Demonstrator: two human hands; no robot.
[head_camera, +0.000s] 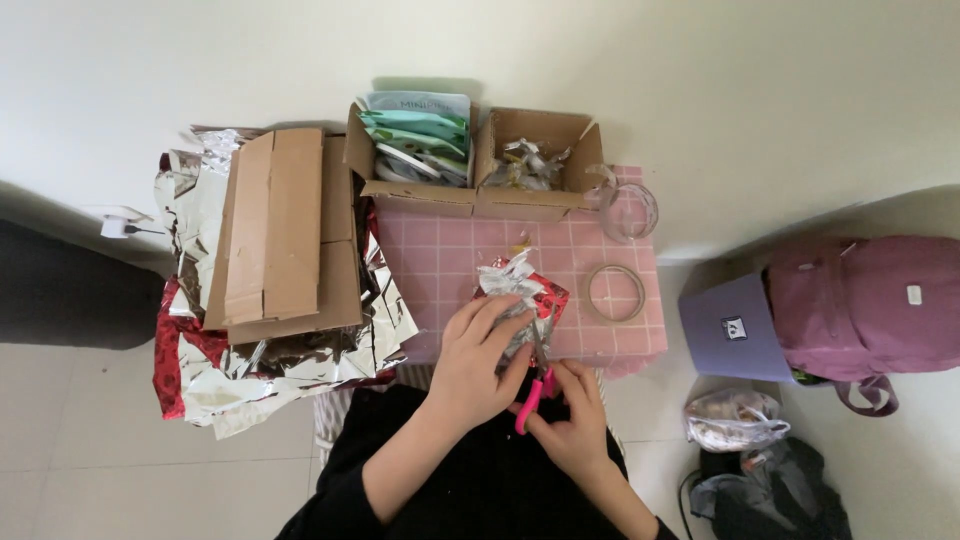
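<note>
My left hand (478, 358) presses down on a small packet wrapped in red and silver foil (520, 292), at the near edge of a pink gridded table (450, 262). My right hand (572, 420) grips pink-handled scissors (533, 392) just below the packet, blades pointing up into the foil. The blades are mostly hidden behind my left hand.
Two tape rolls lie at the right: a tan one (614, 293) and a clear one (628, 211). An open cardboard box (475, 160) holds green packets and foil scraps. Flat cardboard (285, 235) sits on crumpled foil sheets (200, 360) at left. A purple backpack (860, 305) and bags lie on the floor.
</note>
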